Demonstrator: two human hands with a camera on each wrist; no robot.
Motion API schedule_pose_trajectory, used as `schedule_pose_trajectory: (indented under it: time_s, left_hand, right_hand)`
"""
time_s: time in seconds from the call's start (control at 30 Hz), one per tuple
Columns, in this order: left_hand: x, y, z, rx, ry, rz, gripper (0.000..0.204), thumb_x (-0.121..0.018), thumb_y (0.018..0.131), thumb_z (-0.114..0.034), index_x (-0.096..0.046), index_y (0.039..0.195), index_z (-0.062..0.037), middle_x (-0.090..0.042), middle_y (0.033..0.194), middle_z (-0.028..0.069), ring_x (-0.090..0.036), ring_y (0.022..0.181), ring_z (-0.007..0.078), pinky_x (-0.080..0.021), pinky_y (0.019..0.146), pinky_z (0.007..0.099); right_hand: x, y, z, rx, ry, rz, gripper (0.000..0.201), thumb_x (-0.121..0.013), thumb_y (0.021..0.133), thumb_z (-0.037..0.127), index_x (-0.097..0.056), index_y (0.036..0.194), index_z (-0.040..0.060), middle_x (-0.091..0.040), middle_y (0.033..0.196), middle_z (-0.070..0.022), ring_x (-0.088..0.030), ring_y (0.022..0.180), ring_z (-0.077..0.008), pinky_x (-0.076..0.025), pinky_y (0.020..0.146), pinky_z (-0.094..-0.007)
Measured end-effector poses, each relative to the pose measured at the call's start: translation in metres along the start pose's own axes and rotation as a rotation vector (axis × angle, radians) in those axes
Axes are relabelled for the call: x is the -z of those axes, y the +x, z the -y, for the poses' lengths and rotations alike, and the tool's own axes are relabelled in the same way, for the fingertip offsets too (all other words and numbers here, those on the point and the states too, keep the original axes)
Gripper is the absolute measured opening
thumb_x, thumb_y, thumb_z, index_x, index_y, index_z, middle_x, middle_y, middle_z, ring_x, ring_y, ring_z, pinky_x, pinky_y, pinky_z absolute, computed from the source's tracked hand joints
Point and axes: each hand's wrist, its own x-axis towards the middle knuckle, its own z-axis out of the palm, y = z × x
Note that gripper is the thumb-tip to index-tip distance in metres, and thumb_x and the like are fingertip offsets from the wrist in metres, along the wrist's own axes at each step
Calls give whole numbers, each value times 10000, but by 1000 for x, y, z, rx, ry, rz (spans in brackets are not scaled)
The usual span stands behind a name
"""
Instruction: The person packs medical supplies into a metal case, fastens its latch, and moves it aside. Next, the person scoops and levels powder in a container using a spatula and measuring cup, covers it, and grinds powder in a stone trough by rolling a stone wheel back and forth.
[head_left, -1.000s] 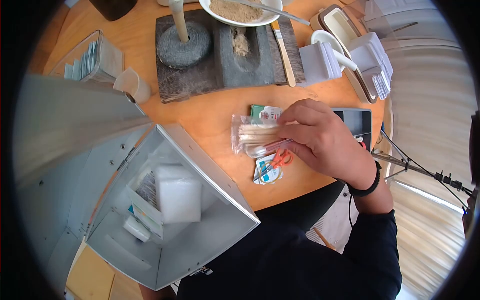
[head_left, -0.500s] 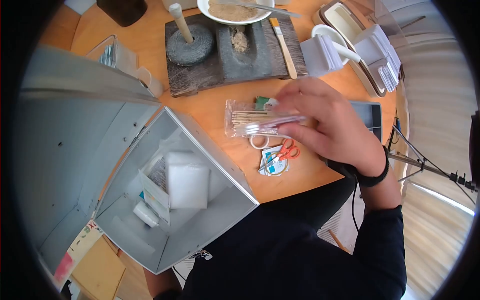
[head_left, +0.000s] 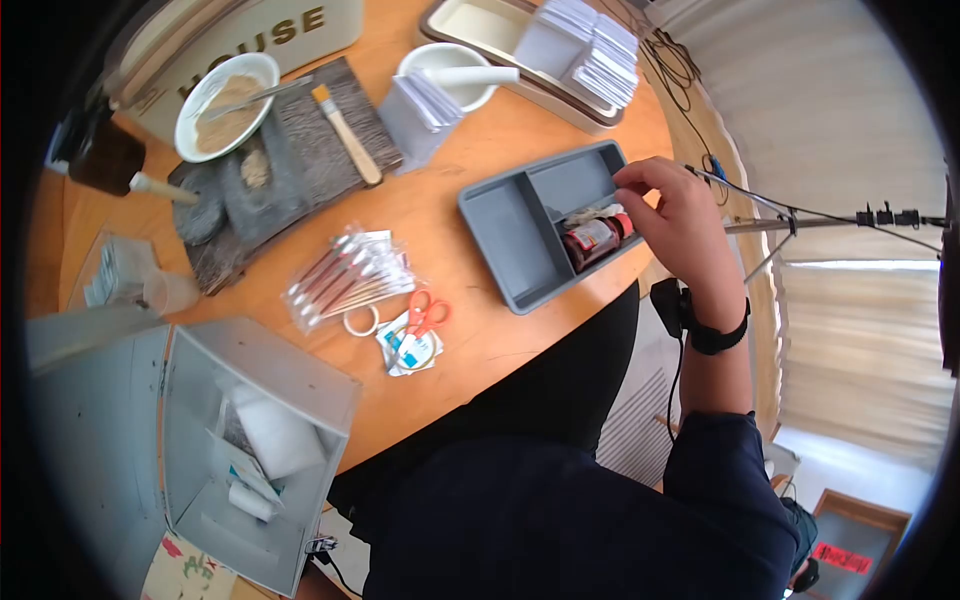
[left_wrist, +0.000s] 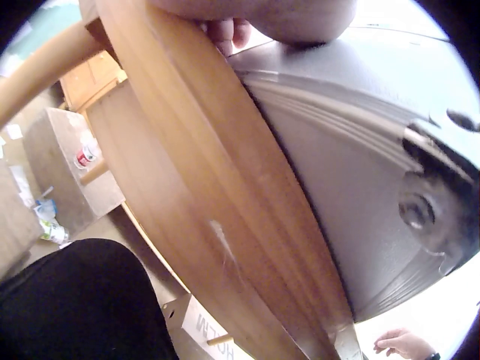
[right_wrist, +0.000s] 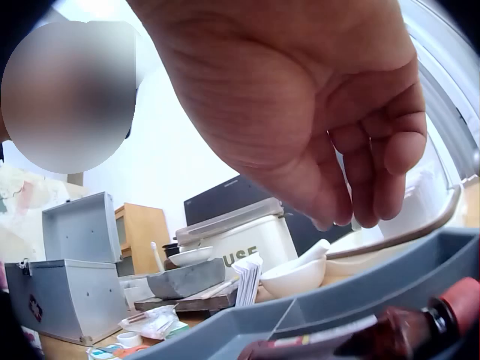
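Note:
My right hand (head_left: pixel 678 222) hovers at the right end of a grey divided tray (head_left: pixel 490 230), fingers loosely bent and holding nothing. Inside the tray's right compartment lies a brown bottle (head_left: pixel 590 243) with a red cap, beside a pale crumpled item. In the right wrist view that bottle (right_wrist: pixel 375 334) is below the palm. Clear packs of cotton swabs (head_left: pixel 350 280) lie on the table, left of the tray. My left hand (left_wrist: pixel 225 34) shows only partly in the left wrist view, its fingertips near the side of a grey metal box (left_wrist: pixel 315 172); its grip is hidden.
Orange-handled scissors (head_left: pixel 428 312), a white tape ring (head_left: pixel 361 320) and small packets lie beside the swabs. The opened metal box (head_left: pixel 270 350) holds white packages. Farther back are a stone grinder (head_left: pixel 250 200), a powder bowl (head_left: pixel 228 105), a brush (head_left: pixel 347 135) and a mortar (head_left: pixel 447 75).
My right hand has let go of the cotton swab packs, which now lie on the table, and moved right to the grey tray. The head view has turned to the right.

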Motion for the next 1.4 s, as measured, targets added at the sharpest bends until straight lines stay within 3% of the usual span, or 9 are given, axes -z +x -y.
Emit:
schedule_pose_trajectory:
  time_s: [0.07,0.13,0.17,0.27,0.63,0.8,0.9,1.4]
  left_hand:
    - [-9,5,0,7,1,30,310,-458,997,-242,-581,1227,-72,-606,1193,90,-584,1100,226,-480,930,407]
    - [-14,7,0,15,4,49,310,-459,997,-242,-581,1226,-72,-606,1192,90,-585,1098,226,-480,928,406]
    - [-16,7,0,21,7,56,310,-459,997,-242,-581,1226,-72,-606,1191,90,-585,1097,226,-481,928,406]
    - [-18,8,-2,24,11,74,309,-459,998,-243,-581,1225,-72,-606,1189,90,-586,1095,225,-482,925,405]
    - [14,-10,-13,2,-21,4,307,-460,998,-245,-579,1221,-71,-607,1181,90,-589,1086,223,-487,918,401]
    - [6,-16,-18,-45,-103,5,306,-461,998,-246,-579,1219,-70,-607,1178,91,-590,1082,222,-490,914,399]
    - [-4,-18,-15,-48,-142,26,305,-461,999,-247,-578,1218,-70,-607,1176,91,-591,1080,222,-491,912,398]
    - [-20,-10,-26,-69,-283,86,302,-463,999,-249,-577,1213,-68,-608,1165,91,-596,1068,219,-498,901,393]
  right_hand:
    - [2,-7,-11,-47,-6,50,136,-679,811,37,-675,943,5,-674,893,-110,-645,808,-293,-526,725,-369]
    - [2,-12,-17,240,-116,156,172,-681,778,23,-670,950,31,-668,920,-92,-624,904,-295,-520,778,-385]
    - [4,-14,-18,237,-118,248,197,-681,756,10,-662,948,51,-654,922,-78,-602,964,-286,-511,816,-391]
    - [2,-20,-18,215,-137,273,186,-672,757,-4,-660,935,51,-643,919,-75,-595,942,-285,-510,818,-388]
    - [-10,-50,-14,167,-123,19,230,-686,779,15,-654,1004,54,-653,995,-80,-603,1002,-301,-504,830,-386]
    - [-9,-61,-8,188,-122,-84,201,-699,792,46,-673,991,63,-667,990,-74,-624,957,-292,-513,795,-387]
    - [-7,-64,-12,89,-66,-164,134,-680,821,64,-673,954,54,-666,929,-90,-626,924,-293,-505,773,-387]
    - [-10,-44,-31,58,-138,-83,126,-684,834,139,-677,900,31,-669,873,-120,-630,889,-315,-506,765,-408]
